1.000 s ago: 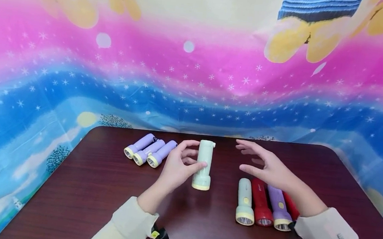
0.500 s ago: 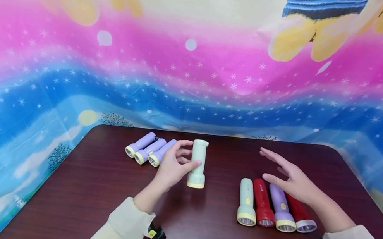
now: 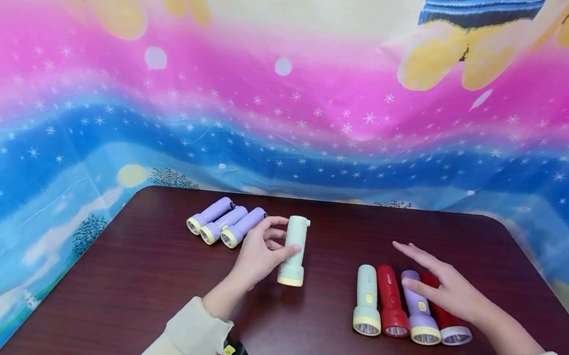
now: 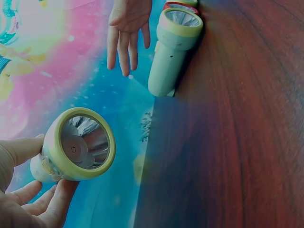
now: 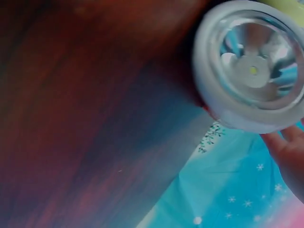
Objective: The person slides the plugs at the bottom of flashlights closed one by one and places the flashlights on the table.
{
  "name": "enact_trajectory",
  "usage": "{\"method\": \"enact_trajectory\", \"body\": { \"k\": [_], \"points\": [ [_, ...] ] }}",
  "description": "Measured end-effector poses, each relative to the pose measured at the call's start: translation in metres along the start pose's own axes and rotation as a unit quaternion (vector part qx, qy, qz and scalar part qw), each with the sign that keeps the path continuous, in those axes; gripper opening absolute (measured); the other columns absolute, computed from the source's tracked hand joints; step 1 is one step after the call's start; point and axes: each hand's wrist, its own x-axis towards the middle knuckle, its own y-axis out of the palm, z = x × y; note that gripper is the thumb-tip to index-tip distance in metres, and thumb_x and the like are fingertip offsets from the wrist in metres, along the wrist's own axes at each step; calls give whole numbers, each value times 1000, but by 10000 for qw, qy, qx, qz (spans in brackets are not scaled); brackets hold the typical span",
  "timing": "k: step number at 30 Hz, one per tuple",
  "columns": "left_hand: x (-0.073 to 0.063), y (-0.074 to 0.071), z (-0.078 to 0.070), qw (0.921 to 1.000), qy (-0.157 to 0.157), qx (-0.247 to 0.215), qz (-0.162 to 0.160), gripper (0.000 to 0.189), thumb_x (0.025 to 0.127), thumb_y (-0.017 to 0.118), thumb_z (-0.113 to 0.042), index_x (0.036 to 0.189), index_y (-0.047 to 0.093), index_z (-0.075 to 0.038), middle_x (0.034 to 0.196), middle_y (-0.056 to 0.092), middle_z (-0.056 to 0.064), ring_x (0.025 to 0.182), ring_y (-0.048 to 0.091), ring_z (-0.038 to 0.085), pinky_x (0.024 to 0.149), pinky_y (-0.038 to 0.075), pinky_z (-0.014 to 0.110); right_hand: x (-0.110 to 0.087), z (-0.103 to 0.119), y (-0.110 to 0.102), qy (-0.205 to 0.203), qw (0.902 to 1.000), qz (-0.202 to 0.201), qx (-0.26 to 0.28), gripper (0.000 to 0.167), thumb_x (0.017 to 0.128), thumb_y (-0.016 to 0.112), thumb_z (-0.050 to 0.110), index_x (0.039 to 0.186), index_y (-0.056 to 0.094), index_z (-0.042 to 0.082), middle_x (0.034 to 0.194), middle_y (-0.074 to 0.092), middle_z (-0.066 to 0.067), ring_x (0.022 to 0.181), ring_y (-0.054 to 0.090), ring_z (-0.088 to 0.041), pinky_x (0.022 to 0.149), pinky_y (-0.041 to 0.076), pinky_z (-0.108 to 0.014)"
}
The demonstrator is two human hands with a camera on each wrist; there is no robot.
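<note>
My left hand point(image 3: 255, 260) grips a mint green flashlight point(image 3: 296, 232) between thumb and fingers, its pale yellow head pointing down, apparently above the table. In the left wrist view the lens point(image 4: 84, 142) of that flashlight faces the camera. My right hand point(image 3: 455, 289), fingers extended, hovers over a row of flashlights on the right, partly covering the far ones. That row holds another mint green flashlight point(image 3: 368, 290), a red one point(image 3: 392, 296), a purple one point(image 3: 419, 319) and a second red one point(image 3: 455, 334) with a white rim. Its lens point(image 5: 254, 71) fills the right wrist view's upper corner.
Three light purple flashlights point(image 3: 227, 223) lie side by side at the back left, beyond my left hand. Everything rests on a dark brown table point(image 3: 298, 341). A colourful printed cloth point(image 3: 291, 114) hangs behind the table's far edge.
My right hand has moved right and down over the right-hand row. The left hand, still holding the mint green flashlight, has shifted slightly left and then a little lower.
</note>
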Motion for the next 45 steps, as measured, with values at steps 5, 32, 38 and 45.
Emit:
{"method": "enact_trajectory", "body": {
  "k": [5, 32, 38, 45],
  "points": [
    [-1, 7, 4, 9998, -138, 98, 97, 52, 80, 82, -13, 127, 59, -15, 109, 71, 14, 74, 67, 17, 67, 57, 30, -6, -4, 5, -429, 9987, 0, -272, 72, 89, 73, 19, 152, 39, 24, 158, 38, -7, 140, 9, 21, 113, 36, -30],
    [-2, 48, 20, 9870, -239, 1265, 965, 69, 79, 84, -19, 140, 52, -12, 98, 69, 6, 71, 65, 12, 69, 56, 29, -9, -10, 31, -352, 9971, 156, -655, 83, 81, 77, 40, 153, 37, 32, 162, 31, -7, 154, 6, -7, 102, 12, -84],
    [-1, 55, 21, 9827, -128, 1427, 1176, 71, 80, 83, -19, 143, 51, -12, 94, 68, 7, 69, 63, 11, 68, 55, 28, -10, -8, 33, -294, 9937, 213, -1058, 85, 81, 77, 47, 154, 35, 34, 162, 32, -8, 155, 10, -19, 105, 13, -80],
    [-1, 63, 19, 9763, -111, 1641, 1408, 69, 81, 83, -22, 142, 52, -11, 92, 66, 5, 72, 59, 10, 66, 52, 25, -9, -7, 35, -157, 9904, 305, -1339, 85, 81, 75, 53, 154, 34, 35, 160, 35, -12, 150, 21, -36, 106, 17, -77]
  ]
}}
